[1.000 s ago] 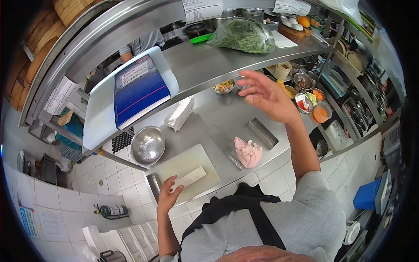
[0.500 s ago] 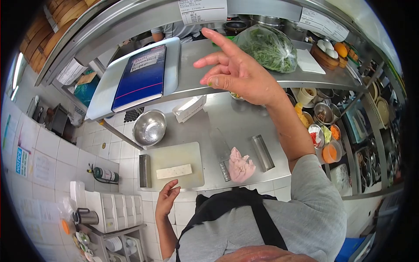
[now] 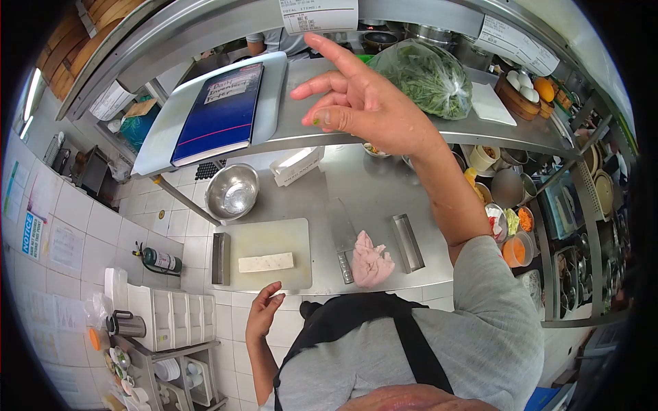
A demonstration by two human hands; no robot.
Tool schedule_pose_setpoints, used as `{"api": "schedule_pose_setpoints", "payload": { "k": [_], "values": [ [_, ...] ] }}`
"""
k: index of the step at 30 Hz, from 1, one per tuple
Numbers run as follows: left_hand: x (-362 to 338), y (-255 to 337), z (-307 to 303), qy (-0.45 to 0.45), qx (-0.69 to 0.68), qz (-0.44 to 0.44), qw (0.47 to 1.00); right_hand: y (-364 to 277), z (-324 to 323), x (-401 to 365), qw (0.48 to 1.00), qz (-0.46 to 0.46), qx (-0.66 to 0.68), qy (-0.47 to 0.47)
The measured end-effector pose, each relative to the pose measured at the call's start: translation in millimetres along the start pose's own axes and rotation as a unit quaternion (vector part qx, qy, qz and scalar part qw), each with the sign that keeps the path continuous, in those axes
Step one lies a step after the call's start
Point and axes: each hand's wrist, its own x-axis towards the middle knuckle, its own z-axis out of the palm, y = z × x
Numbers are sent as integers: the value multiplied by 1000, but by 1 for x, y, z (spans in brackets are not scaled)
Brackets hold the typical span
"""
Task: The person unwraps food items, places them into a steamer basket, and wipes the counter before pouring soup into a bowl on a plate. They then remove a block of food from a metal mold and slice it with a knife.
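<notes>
My right hand point(image 3: 367, 103) is raised in front of the upper shelf, fingers spread, holding nothing. A small green bit sticks to its thumb. Its index fingertip overlaps the lower edge of a printed receipt point(image 3: 319, 15) hanging from the rail. My left hand point(image 3: 263, 312) hangs low by the table's front edge, open, with fingers loosely curved. Nearest to it, a pale speckled rectangular block point(image 3: 266, 263) lies on a cutting board point(image 3: 274, 236). A metal mould point(image 3: 221, 258) stands at the board's left. Further right are a knife point(image 3: 346, 267), a crumpled pink cloth point(image 3: 371, 260) and another metal mould point(image 3: 409, 243).
Above the steel table point(image 3: 336, 181), the shelf carries a blue notebook point(image 3: 223, 113) on a white board and a bag of greens point(image 3: 425, 79). A steel bowl point(image 3: 233, 192) and a white box point(image 3: 297, 166) stand behind the board. Food containers point(image 3: 517, 251) crowd the right.
My right hand has moved slightly left and up, its index finger now overlapping the receipt's lower edge. The view has shifted a little; my left hand stays low and open.
</notes>
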Motion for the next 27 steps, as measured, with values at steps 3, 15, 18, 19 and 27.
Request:
{"api": "schedule_pose_setpoints", "payload": {
  "k": [3, 15, 18, 19, 27],
  "values": [
    [5, -5, -2, -20, 29, 3, 999, 1, 1, -1, 1000, -1, -1, 1],
    [12, -5, -10, -31, 40, -5, 999, -4, 4, 2, 1000, 3, -11, 15],
    [12, -7, -10, -36, 40, -8, 999, -3, 4, 2, 1000, 1, -14, 16],
    [12, -6, -9, -36, 40, -9, 998, -2, 3, 2, 1000, -4, -21, 11],
    [19, -1, -6, -43, 13, -18, 999, -5, 2, -2, 1000, -3, -25, 19]
  ]
}}
